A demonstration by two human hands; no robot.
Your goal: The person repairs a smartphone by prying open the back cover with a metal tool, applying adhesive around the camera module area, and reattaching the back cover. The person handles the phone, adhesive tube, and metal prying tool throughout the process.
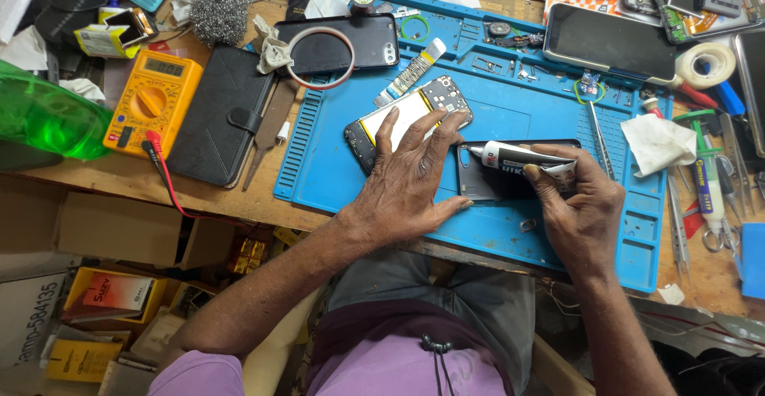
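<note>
Two hands are at work: the left hand (412,179) and the right hand (580,205). One blue work mat (510,233). One glue tube (527,159). Two opened phones on the mat: one showing its battery (409,114), one dark back cover (486,185) (partly hidden). One yellow multimeter (152,99), one black wallet case (221,114), one green bottle (44,115), one tape roll (705,63), one steel-wool pad (218,12).

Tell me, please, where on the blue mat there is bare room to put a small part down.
Bare room: the blue mat between its ribbed left edge and the left hand, and the front strip between the hands. The mat's back trays hold small parts; the bench beyond the right hand is crowded with tools.
</note>
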